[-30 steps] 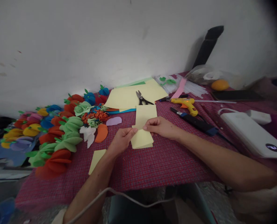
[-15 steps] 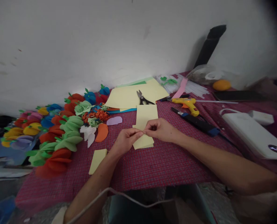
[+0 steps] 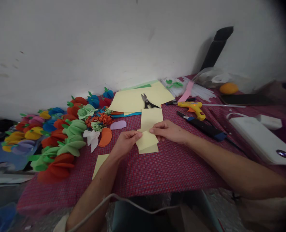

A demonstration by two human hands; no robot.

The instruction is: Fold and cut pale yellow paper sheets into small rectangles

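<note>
A small yellow paper piece [image 3: 147,140] is pinched at its upper corners between my two hands. My left hand [image 3: 125,141] grips its left corner with thumb and fingers. On the right corner, my right hand [image 3: 168,131] is closed, its lower fingers partly behind the sheet. Beneath it lies another yellow paper piece [image 3: 151,149], its lower edge showing. A longer yellow paper strip [image 3: 151,116] extends behind, its far end near the black-handled scissors [image 3: 147,101]. More yellow paper [image 3: 99,162] lies by my left forearm, which partly covers it.
Colourful paper pumpkins and flowers [image 3: 71,141] crowd the left side. Orange [image 3: 105,137] and lilac [image 3: 118,124] cut-outs lie nearer. Large yellow sheets [image 3: 125,98] lie at the back. A yellow glue gun [image 3: 193,108], a black-and-blue tool [image 3: 205,129] and a white power bank [image 3: 261,137] are on the right.
My hands have moved apart, the left one going left. The yellow paper piece between them now shows more of its surface and tilts over the one beneath.
</note>
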